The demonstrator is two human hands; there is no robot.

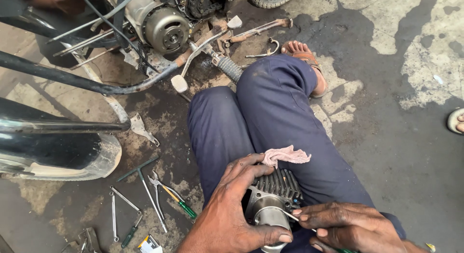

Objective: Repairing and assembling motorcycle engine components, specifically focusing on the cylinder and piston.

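Note:
A finned metal engine cylinder (274,199) rests on my lap, over dark blue trousers. My left hand (232,209) wraps around it, thumb across the lower sleeve. My right hand (349,226) pinches a thin metal tool (296,217) whose tip touches the cylinder's sleeve; a green handle end shows at the bottom edge. A pink rag (285,155) lies just above the cylinder on my thigh.
A motorcycle engine (166,28) with kick lever and footpeg stands ahead, a black exhaust pipe (53,149) at left. Spanners, a T-handle wrench (145,185) and a green-handled screwdriver (178,201) lie on the oily floor at lower left. Another person's foot (456,121) shows at the right edge.

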